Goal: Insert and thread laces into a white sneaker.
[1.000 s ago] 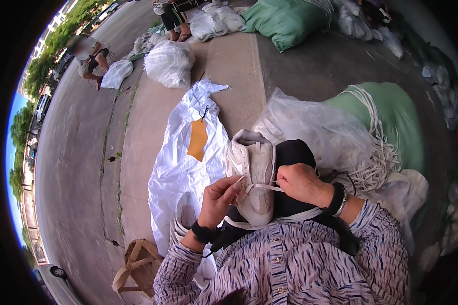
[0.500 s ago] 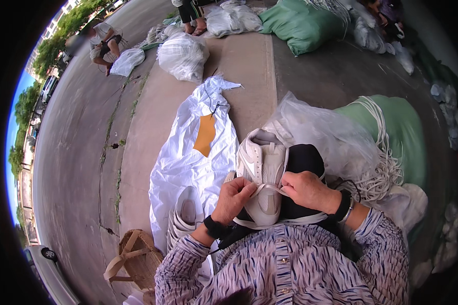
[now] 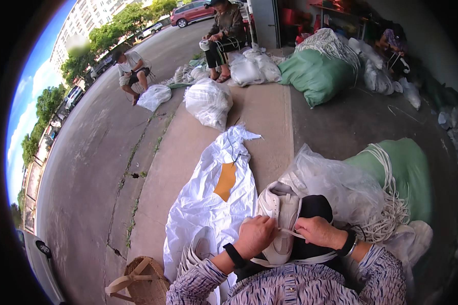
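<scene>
On the paved ground (image 3: 102, 173), a wide white sheet (image 3: 208, 218) is spread in wrinkles, and an orange patch (image 3: 225, 182) can be seen on it. At the right, a green sack (image 3: 412, 168) is well filled, but what is kept inside is hidden; its side is crossed by white cords (image 3: 389, 178), which are gathered below in a loose heap. Farther off, a second green sack (image 3: 313, 76) is found, also bulging, and its top is covered by more cords. Beside the near sack, a clear plastic bag (image 3: 336, 185) is placed; its contents cannot be told. A white bag (image 3: 208, 104), stuffed round, is set beyond the sheet. At the lower left, a woven basket (image 3: 145, 284) with straps is partly seen. A white shoe (image 3: 203, 246) is laid on the sheet. A beige shoe (image 3: 280, 216) is supported on the lap, with its toe turned toward the body. Over it, both hands are closed: one lace (image 3: 292, 234) is pinched between the fingers of the left hand (image 3: 258, 236) and the right hand (image 3: 318, 232).
</scene>
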Tool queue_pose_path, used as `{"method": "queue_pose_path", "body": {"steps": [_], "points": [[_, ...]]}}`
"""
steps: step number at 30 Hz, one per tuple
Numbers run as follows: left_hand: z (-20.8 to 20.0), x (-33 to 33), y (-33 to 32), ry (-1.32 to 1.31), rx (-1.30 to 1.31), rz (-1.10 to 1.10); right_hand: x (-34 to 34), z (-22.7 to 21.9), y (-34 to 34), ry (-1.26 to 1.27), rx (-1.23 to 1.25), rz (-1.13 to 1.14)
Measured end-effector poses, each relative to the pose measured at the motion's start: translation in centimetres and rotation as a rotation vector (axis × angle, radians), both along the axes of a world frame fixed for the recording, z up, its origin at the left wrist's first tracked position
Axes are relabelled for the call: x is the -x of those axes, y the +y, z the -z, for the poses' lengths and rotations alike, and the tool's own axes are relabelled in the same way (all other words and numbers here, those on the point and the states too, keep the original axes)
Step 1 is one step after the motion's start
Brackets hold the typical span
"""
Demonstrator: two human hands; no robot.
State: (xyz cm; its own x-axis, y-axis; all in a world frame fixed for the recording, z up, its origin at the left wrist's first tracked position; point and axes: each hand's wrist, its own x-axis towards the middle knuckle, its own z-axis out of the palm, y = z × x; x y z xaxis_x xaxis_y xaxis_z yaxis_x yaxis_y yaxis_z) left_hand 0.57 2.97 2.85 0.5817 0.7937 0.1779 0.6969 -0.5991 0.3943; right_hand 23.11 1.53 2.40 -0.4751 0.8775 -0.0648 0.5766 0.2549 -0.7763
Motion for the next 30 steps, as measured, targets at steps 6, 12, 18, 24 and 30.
{"method": "queue_pose_path", "body": {"steps": [6, 12, 18, 24, 30], "points": [[-1.2, 0.7, 1.2, 0.224, -0.051, 0.225, 0.3, -1.3, -0.7, -0.309, -0.628, -0.133], [-2.7, -0.5, 4.4, 0.475, -0.47, 0.609, 0.4, -0.9, 0.9, -0.331, -0.729, -0.255], [3.7, 1.1, 7.9, 0.627, -0.449, 0.814, 0.1, -1.0, 2.1, -0.33, -0.436, -0.365], [5.5, 1.1, 6.4, 0.251, -0.065, 0.526, -0.6, 0.1, 1.7, -0.204, -0.461, -0.293], [6.0, -1.6, 5.3, 0.331, 0.11, 0.307, -0.7, 1.3, 1.5, -0.237, -0.53, -0.292]]}}
